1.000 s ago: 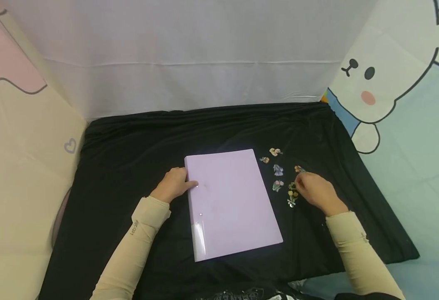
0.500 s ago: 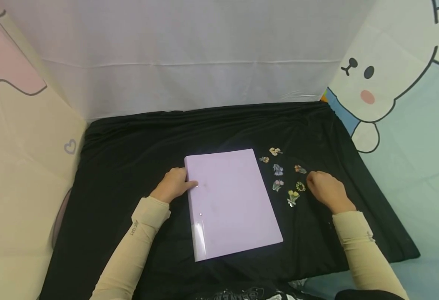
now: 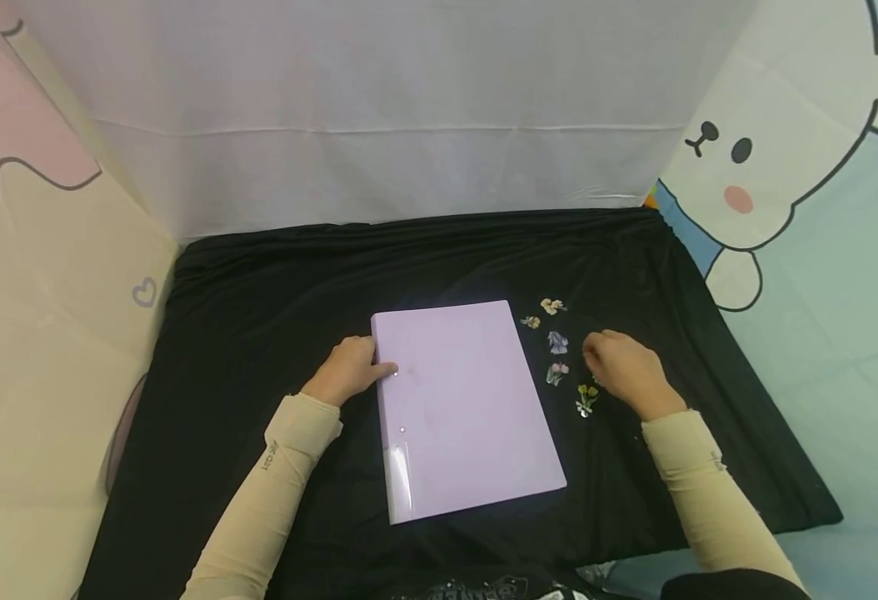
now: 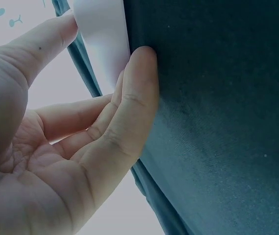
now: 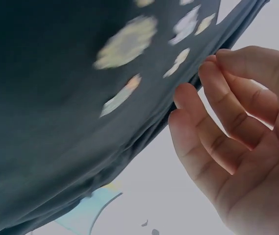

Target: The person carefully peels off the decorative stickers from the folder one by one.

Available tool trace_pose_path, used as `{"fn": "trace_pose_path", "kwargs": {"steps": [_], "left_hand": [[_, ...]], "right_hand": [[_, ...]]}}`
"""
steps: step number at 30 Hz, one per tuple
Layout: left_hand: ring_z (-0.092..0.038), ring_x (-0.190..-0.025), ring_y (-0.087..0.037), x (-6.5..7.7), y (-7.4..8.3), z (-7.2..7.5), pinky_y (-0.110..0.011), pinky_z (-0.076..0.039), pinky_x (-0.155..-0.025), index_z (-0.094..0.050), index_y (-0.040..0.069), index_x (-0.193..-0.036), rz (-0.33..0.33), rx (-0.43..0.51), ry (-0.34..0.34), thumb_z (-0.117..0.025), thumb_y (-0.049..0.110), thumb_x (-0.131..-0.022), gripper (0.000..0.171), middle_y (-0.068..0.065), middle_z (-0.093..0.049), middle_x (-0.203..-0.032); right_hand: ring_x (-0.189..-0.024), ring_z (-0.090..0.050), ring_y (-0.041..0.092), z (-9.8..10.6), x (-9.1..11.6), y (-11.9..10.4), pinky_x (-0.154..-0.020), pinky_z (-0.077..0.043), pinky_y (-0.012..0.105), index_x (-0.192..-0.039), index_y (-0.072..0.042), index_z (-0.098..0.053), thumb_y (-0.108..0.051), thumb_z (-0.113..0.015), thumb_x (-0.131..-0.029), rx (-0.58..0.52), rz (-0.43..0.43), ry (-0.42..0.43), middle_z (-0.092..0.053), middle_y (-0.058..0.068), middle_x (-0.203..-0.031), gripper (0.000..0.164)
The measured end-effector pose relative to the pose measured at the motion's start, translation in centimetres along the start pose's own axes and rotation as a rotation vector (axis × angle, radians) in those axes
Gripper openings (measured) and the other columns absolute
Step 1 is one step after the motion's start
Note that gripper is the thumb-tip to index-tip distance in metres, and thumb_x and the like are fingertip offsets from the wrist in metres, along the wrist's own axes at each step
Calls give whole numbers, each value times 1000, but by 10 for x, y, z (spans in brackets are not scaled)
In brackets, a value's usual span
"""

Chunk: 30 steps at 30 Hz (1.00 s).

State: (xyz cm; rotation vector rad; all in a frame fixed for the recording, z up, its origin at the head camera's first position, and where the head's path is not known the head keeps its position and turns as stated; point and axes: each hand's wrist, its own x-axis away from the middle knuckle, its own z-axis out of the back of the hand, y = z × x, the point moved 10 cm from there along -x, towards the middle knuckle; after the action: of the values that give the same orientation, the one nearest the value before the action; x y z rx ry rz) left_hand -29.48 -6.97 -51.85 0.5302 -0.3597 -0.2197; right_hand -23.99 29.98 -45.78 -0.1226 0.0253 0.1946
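Note:
A pale purple ring binder lies on the black cloth. My left hand grips its spine edge, thumb on the cover and fingers along the side; the left wrist view shows the fingertips against the binder's side. My right hand, fingers loosely curled and holding nothing, hovers over small flower cut-outs. Beneath it, hidden in the head view, lie a leafy wreath cut-out and an orange flower cut-out. Just left of the hand are a pink tulip cut-out and a yellow flower cut-out.
Further back lie a blue-violet flower cut-out, a cream flower cut-out and a small orange-brown one. Black cloth covers the table, with a white curtain behind and printed cloth on both sides.
My right hand drew back rightward from the wreath, which shifted slightly right, then moved left again over it and the orange flower. The left hand and the binder stayed in place.

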Motion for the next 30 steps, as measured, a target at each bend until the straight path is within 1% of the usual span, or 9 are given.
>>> {"fn": "trace_pose_path", "kwargs": {"steps": [2,7,10,13,17,19,23,27,30], "left_hand": [[-59,-68,-23,0,-1,0,-32,-48,-59,-63,-8,-115,6,2,1,-78,26,-89,45,-10,-59,-77],[-60,-69,-24,1,-1,-1,-33,-48,-60,-62,-7,-115,13,15,-3,-78,26,-89,45,-10,-60,-78],[-60,-69,-23,2,0,-1,-33,-49,-61,-63,-7,-115,10,16,-5,-78,26,-90,45,-10,-60,-79],[-60,-70,-23,2,1,-2,-33,-49,-62,-63,-7,-116,6,15,-5,-78,26,-90,45,-10,-61,-80],[-61,-71,-23,1,0,-4,-33,-50,-62,-63,-6,-116,12,13,-7,-77,27,-90,44,-10,-62,-82],[-61,-71,-23,1,0,-4,-33,-50,-62,-63,-6,-116,14,12,-6,-77,27,-90,44,-10,-62,-81],[-61,-69,-23,3,2,-3,-32,-50,-60,-63,-7,-115,1,8,1,-77,28,-91,44,-10,-61,-79],[-60,-70,-23,5,4,-1,-32,-50,-61,-62,-8,-114,-21,29,20,-76,27,-91,44,-10,-60,-79],[-60,-73,-24,7,1,2,-33,-49,-63,-61,-7,-113,-20,65,45,-76,27,-91,43,-11,-60,-82]], "right_hand": [[-70,-59,24,-1,-6,-12,-65,-54,46,-97,-1,-71,-7,-68,-92,-6,35,9,-64,9,-83,9],[-69,-59,21,-3,-19,-42,-62,-55,40,-97,-3,-72,-9,-72,-91,-14,120,28,-64,7,-83,9],[-71,-60,20,-7,-26,-60,-61,-55,38,-97,-5,-72,-10,-73,-90,-27,156,19,-65,7,-86,9],[-74,-62,20,-12,-31,-77,-62,-55,38,-98,-6,-72,-10,-74,-89,-41,184,-12,-67,8,-90,10],[-78,-64,21,-25,-34,-95,-66,-55,37,-101,-7,-72,-9,-75,-88,-46,223,-79,-67,8,-93,13],[-80,-65,21,-32,-34,-102,-70,-55,37,-103,-7,-72,-8,-75,-88,-52,246,-109,-67,8,-95,15],[-83,-66,23,-41,-32,-112,-76,-55,37,-103,-5,-72,-6,-73,-89,-62,302,-127,-67,9,-95,14],[-81,-65,23,-43,-31,-117,-76,-55,38,-101,-4,-72,-5,-74,-88,-61,352,-96,-66,9,-90,13],[-81,-65,25,-41,-32,-120,-76,-54,39,-99,-3,-72,-4,-76,-87,-65,377,-53,-66,10,-89,13]]}}
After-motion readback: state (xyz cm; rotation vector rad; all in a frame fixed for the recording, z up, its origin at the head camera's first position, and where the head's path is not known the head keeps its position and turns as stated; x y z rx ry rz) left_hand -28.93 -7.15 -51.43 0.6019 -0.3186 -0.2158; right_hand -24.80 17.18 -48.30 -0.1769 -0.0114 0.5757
